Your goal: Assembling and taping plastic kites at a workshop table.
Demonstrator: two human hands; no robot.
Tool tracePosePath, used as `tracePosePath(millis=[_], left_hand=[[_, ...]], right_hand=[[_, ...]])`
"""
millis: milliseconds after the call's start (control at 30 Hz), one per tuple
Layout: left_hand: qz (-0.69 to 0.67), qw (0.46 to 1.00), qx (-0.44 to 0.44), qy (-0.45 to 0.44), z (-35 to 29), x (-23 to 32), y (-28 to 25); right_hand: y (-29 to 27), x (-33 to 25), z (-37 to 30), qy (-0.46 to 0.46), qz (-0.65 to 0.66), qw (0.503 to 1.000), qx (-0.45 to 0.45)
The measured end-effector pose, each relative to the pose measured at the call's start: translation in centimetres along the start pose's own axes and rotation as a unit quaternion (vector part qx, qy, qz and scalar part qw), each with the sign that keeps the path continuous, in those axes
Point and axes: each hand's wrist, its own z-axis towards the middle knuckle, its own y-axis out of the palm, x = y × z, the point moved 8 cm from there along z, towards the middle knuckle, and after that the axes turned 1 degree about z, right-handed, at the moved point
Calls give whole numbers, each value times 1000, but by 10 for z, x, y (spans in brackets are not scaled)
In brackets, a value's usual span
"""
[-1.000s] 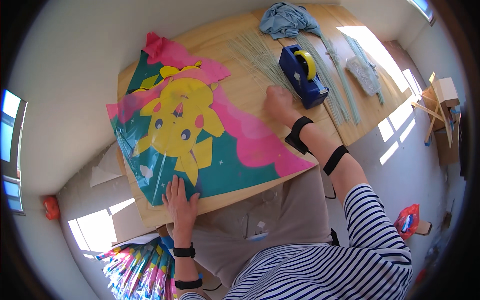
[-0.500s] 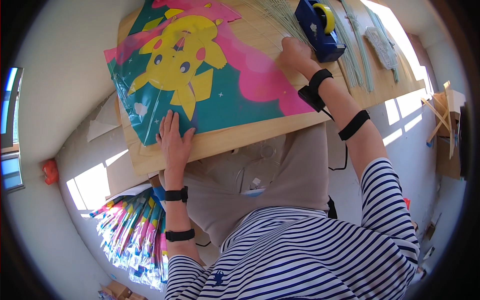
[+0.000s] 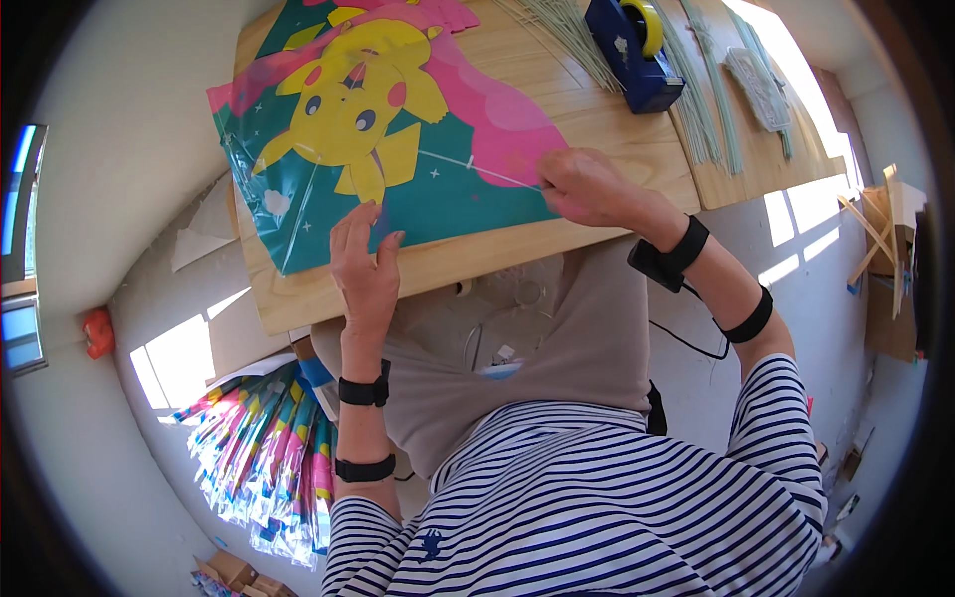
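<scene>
A plastic kite sheet (image 3: pixel 448 204) in teal and pink, printed with a yellow cartoon figure, lies on the wooden table before me. My right hand (image 3: pixel 587 187) is closed at the sheet's right side, gripping one end of a thin pale stick (image 3: pixel 477 168) that slants leftward over the sheet. Close to the sheet's near edge is my left hand (image 3: pixel 364 264), fingers stretched out and thumb apart, holding nothing. Its fingertips reach the tail of the printed figure. The sheet's lower right corner is partly hidden by my right hand.
A blue tape dispenser (image 3: pixel 637 60) with yellow tape stands at the far right, beside loose thin sticks (image 3: pixel 567 45) and further stick bundles (image 3: pixel 696 124). Past them lies a clear box (image 3: pixel 758 90) of small parts. Rolled colourful packets (image 3: pixel 264 453) fan out low at left.
My right hand has come from beside the tape dispenser toward me, now with a stick over the sheet. The sheet's right edge sits further left. My left hand has lifted its pose slightly.
</scene>
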Motion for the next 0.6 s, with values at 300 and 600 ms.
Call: tracePosePath(millis=[300,600], left_hand=[[29,987,-74,140,-3,51,56],[9,980,-105,170,-2,52,85]], right_hand=[[32,-15,-33,30,27,995,-89],[31,-7,-35,35,34,995,-87]])
